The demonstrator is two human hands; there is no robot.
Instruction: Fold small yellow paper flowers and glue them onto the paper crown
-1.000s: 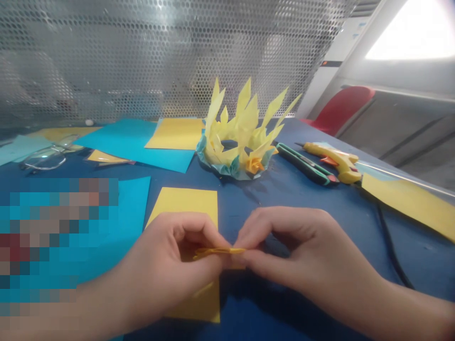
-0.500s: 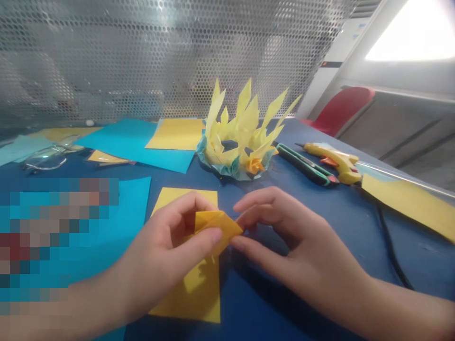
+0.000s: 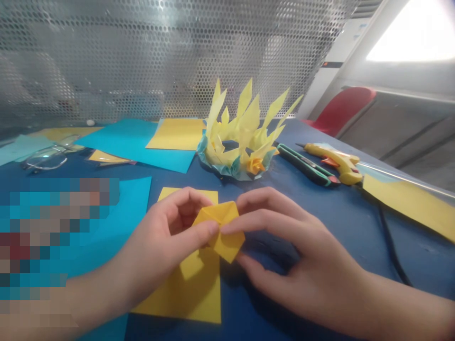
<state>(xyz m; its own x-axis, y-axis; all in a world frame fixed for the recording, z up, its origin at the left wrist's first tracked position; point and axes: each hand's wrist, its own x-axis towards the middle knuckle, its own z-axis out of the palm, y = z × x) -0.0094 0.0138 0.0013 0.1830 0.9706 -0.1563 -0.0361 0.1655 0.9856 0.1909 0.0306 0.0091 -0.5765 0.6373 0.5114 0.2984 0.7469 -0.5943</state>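
Observation:
A small piece of folded yellow paper (image 3: pixel 229 241), many-sided with creases meeting near its middle, is held up between both hands. My left hand (image 3: pixel 170 227) pinches its left side, thumb on the near face and fingers behind. My right hand (image 3: pixel 291 241) has a fingertip pressed on the paper's centre, another finger at the upper right edge and the thumb by the lower right edge. Below them a flat yellow sheet (image 3: pixel 192 303) lies on the blue table, shaded by the hands.
Beyond the hands stands a yellow paper crown (image 3: pixel 247 125) with an orange paper flower (image 3: pixel 256 166). A utility knife (image 3: pixel 307 165) and a yellow glue gun (image 3: pixel 332 161) lie right, glasses (image 3: pixel 46 161) left. Blue sheets (image 3: pixel 170 160) are spread about. A perforated metal screen (image 3: pixel 142 61) rises behind.
The folded paper has turned, now showing a broader creased face. My right hand has shifted left, bringing a finger from the paper's right tip onto its middle.

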